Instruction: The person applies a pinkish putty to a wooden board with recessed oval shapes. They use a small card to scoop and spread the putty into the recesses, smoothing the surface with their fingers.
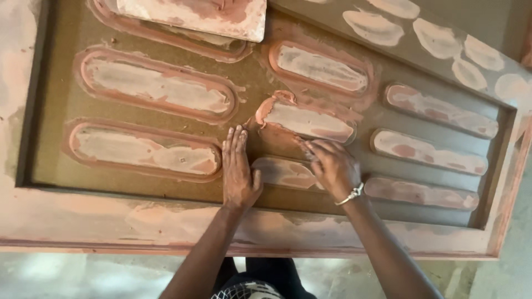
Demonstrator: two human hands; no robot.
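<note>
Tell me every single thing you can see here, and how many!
Door panel: one, brown wood smeared with pinkish filler, lying flat across the whole view.
Raised oval shapes: about ten, coated pink and pale grey, in rows inside the sunken middle of the panel.
Filler patches: several, pale pink, along the frame at upper right.
Flat board: one, pink-smeared, resting on the panel at the top edge.
Floor: grey, below the panel.
Bracelet: one, silver, on the right wrist.
Left hand: flat on the panel, fingers together, between two ovals.
Right hand: fingertips pressing on the filler by a middle oval.
</note>
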